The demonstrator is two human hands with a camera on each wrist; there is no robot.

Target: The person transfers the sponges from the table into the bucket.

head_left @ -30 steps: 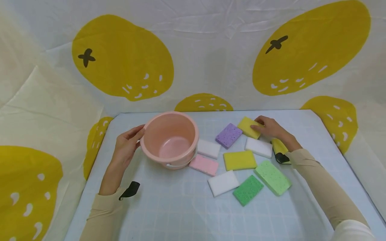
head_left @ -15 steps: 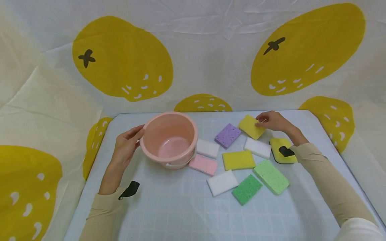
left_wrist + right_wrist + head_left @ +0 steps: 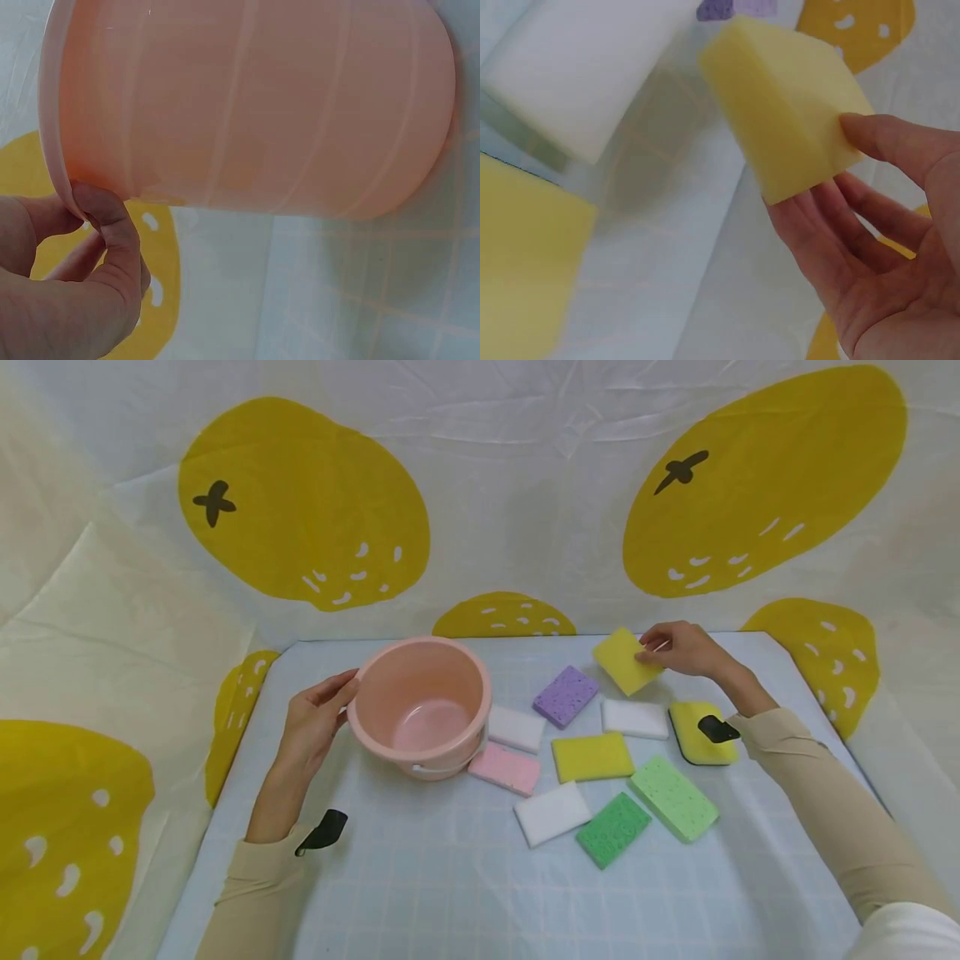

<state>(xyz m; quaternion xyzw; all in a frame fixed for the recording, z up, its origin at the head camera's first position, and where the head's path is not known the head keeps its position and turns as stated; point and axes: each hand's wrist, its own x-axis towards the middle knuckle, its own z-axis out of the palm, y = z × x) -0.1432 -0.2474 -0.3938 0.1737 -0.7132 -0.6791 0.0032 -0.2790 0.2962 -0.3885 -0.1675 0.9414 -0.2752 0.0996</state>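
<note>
With my left grip (image 3: 318, 720) I am pinching the pink bucket (image 3: 420, 693) at its rim while it is standing on the worktop (image 3: 435, 877). With my right grip (image 3: 688, 648) I am pinching a yellow sponge (image 3: 626, 662) by one corner; it seems to be hanging tilted just above the worktop, though the gap is hard to judge. A purple sponge (image 3: 566, 697) is lying to its left, and a white sponge (image 3: 634, 718) is lying nearer me.

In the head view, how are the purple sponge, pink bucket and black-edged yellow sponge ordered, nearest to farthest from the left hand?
1. Pink bucket, pinched by the left hand.
2. Purple sponge, right of the bucket.
3. Black-edged yellow sponge, rightmost.
</note>
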